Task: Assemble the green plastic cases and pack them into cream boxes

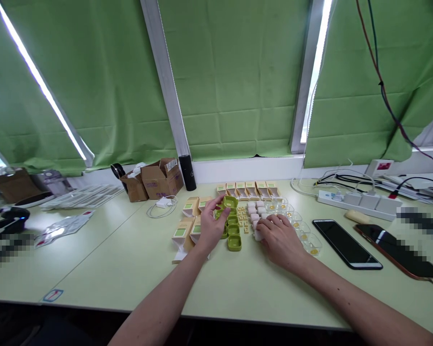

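My left hand [212,225] is closed on a small green case [230,202], lifted a little above a column of matching green cases [234,236] on the pale table [238,283]. My right hand [279,238] lies palm down with its fingers curled over small white blocks [255,210]. Clear little dishes with yellow pieces [308,242] sit just right of that hand. Tan open cartons [183,231] lie to the left of my left hand, and a row of similar cartons [248,188] stands behind the cases.
Two phones [346,242] [400,250] lie at the right, with a white power strip [361,202] and cables behind. Brown cardboard boxes [162,180] and a black cylinder [187,172] stand at the back left. Plastic packets [63,227] lie further left. Green blinds hang behind.
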A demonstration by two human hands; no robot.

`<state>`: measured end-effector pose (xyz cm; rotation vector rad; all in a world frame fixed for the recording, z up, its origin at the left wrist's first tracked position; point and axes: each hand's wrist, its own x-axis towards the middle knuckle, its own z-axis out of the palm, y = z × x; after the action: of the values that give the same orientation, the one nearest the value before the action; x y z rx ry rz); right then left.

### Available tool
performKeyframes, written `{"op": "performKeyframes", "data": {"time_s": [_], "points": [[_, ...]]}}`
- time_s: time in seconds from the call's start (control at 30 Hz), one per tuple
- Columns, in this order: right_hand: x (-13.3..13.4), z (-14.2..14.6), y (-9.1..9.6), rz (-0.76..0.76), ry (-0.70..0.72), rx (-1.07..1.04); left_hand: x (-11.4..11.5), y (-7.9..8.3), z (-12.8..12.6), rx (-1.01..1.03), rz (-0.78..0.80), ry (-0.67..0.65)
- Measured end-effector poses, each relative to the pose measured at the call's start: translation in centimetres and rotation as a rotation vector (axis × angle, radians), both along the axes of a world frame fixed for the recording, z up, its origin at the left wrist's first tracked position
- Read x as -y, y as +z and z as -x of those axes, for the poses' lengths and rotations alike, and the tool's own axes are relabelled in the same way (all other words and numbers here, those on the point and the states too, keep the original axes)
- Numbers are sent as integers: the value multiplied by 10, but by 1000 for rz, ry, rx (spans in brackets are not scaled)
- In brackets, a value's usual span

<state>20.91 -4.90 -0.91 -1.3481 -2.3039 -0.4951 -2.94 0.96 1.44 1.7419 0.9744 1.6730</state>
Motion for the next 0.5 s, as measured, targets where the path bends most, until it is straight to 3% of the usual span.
{"op": "performKeyframes", "data": {"time_s": [0.23, 0.5], "points": [[-1, -1, -2, -6, -11, 46, 0, 0, 0, -12, -3, 0], [-1, -7, -1, -10, -32, -44, 3, 3, -1, 13, 16, -24]]}}
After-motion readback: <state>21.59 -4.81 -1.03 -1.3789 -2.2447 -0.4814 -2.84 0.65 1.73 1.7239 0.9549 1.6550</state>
